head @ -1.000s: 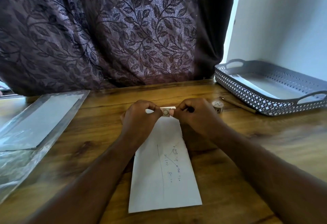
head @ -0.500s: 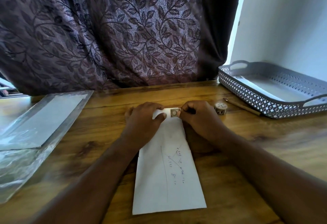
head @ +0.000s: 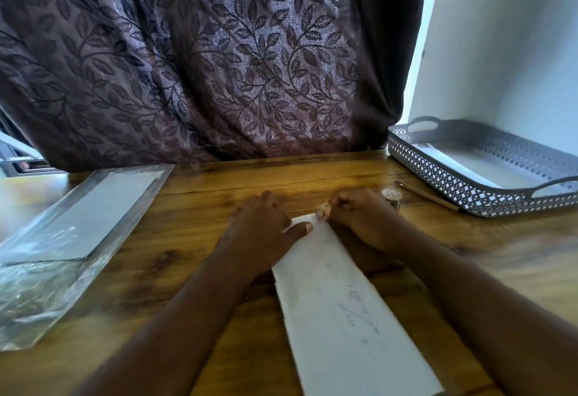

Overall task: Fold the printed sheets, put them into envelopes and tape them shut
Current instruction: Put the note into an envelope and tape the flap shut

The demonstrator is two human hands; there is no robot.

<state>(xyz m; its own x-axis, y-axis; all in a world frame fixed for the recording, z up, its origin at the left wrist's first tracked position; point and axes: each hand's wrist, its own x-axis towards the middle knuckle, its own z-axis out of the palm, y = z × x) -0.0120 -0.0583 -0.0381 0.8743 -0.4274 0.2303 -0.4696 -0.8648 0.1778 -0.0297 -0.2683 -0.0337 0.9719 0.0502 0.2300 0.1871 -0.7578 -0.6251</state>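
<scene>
Left hand (head: 261,233) presses flat on the envelope (head: 347,305); right hand (head: 359,215) pinches a tape piece (head: 323,209) at its far end. Crooked sticking could leave it unsealed.

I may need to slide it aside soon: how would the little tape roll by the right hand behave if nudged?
The tape roll looks small and probably light, so a nudge would likely scoot it. It seems to rest flat, so rolling looks unlikely unless it tips on edge. The pencil lying close beside it might get bumped.
</scene>
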